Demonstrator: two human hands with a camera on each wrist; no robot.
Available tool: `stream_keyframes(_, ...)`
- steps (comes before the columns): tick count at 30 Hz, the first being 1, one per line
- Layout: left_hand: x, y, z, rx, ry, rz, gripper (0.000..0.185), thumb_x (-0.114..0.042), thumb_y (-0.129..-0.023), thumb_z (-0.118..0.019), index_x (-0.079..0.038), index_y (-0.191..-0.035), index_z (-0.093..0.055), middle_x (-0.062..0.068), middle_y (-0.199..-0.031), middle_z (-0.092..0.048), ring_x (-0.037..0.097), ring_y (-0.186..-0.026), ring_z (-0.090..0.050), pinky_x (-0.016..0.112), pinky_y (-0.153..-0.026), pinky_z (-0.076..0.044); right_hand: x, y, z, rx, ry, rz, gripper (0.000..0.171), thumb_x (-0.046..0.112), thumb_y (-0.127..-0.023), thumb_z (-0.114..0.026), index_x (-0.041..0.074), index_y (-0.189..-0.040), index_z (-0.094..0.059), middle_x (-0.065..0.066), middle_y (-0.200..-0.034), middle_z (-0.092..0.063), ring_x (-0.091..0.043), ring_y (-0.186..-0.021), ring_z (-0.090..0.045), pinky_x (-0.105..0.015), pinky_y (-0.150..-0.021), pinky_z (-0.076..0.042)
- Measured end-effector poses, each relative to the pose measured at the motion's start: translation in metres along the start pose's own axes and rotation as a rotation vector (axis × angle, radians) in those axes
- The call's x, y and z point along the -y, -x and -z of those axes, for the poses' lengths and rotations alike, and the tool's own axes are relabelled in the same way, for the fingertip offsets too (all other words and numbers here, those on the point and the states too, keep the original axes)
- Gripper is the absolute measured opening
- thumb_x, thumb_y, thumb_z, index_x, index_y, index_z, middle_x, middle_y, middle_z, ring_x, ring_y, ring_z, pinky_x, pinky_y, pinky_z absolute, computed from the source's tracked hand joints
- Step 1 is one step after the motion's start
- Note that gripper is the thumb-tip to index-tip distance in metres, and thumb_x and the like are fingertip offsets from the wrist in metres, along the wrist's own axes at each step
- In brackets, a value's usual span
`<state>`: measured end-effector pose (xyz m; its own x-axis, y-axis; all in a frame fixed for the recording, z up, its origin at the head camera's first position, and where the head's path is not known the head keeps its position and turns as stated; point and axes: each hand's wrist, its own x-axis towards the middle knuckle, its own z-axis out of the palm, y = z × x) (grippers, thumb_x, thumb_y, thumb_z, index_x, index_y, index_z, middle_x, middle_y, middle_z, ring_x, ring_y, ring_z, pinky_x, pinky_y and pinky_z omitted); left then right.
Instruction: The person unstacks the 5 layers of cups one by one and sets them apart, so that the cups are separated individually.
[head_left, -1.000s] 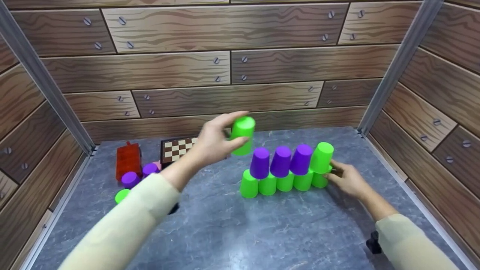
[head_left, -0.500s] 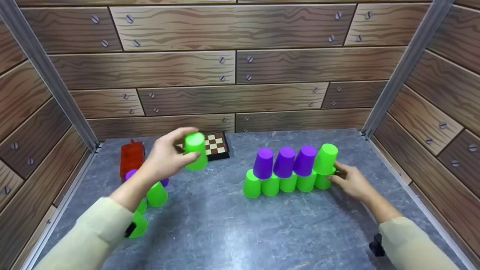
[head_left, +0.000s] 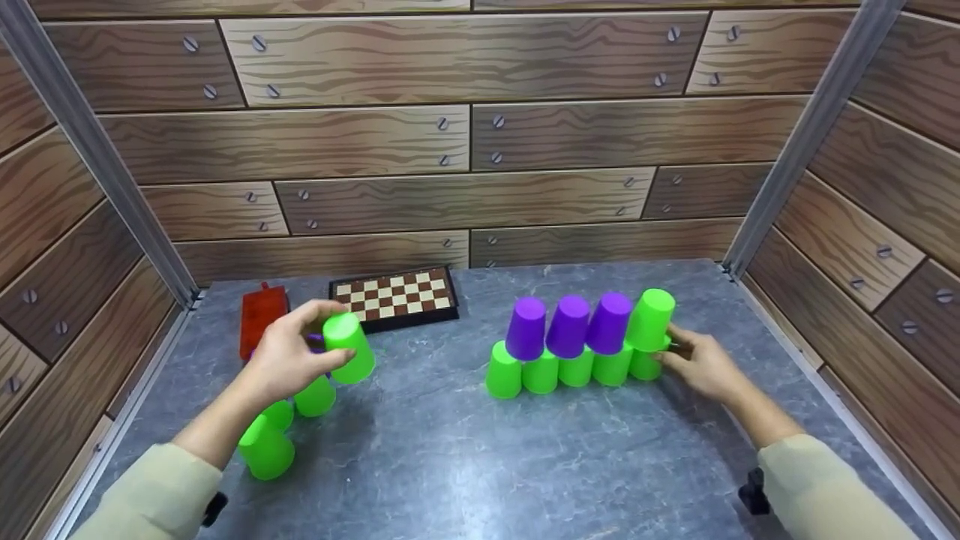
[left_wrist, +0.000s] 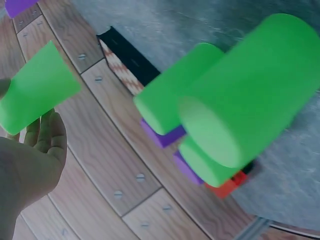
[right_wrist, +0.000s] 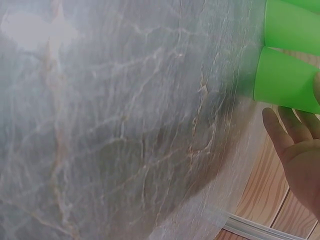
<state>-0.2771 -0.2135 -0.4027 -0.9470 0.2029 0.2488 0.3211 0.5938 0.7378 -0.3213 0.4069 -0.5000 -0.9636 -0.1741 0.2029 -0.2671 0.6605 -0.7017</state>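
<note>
My left hand grips an upside-down green cup above a loose cluster of green cups and purple cups at the table's left; the held cup also shows in the left wrist view. On the right stands a cup wall: a bottom row of several green cups, with three purple cups and one green cup on top. My right hand touches the wall's right end at the last bottom green cup, fingers lightly curled against it.
A small chessboard lies at the back centre-left and a red box sits at the back left. The grey marble table is enclosed by wood-pattern walls on three sides.
My left hand has carried its green cup from above the wall's left end down and leftward to the loose cluster. The right hand has stayed at the wall's right end.
</note>
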Motion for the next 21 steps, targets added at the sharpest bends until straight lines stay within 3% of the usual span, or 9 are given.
stream_keyframes(9,0.023,0.023,0.008,0.017,-0.061,0.009,0.055,-0.019,-0.082,-0.094,-0.007,-0.129,-0.068,0.006,-0.118,-0.073,0.022,-0.100,-0.070,0.043,-0.089,-0.061,0.005,0.000,0.000,0.009,-0.008,0.009,0.062,0.008,-0.102,-0.072,-0.012,-0.154,-0.044,-0.036,-0.141,-0.058,-0.047,-0.122,-0.065,-0.051,-0.103,-0.054)
stream_keyframes(16,0.034,0.035,0.009,0.061,-0.100,-0.012,0.058,-0.018,-0.080,-0.095,-0.008,-0.132,-0.071,0.007,-0.114,-0.073,0.021,-0.095,-0.068,0.047,-0.086,-0.061,0.004,0.000,0.001,0.008,0.006,-0.003,0.064,0.008,-0.101,-0.072,-0.011,-0.154,-0.042,-0.037,-0.142,-0.057,-0.049,-0.122,-0.064,-0.055,-0.104,-0.053)
stream_keyframes(21,0.041,0.040,0.005,0.105,-0.120,-0.004,0.050,-0.016,-0.079,-0.095,-0.012,-0.124,-0.075,0.002,-0.108,-0.073,0.019,-0.092,-0.064,0.036,-0.082,-0.058,0.001,0.001,0.000,0.007,0.004,-0.010,0.063,0.008,-0.102,-0.072,-0.010,-0.154,-0.043,-0.036,-0.142,-0.057,-0.049,-0.123,-0.064,-0.055,-0.104,-0.053)
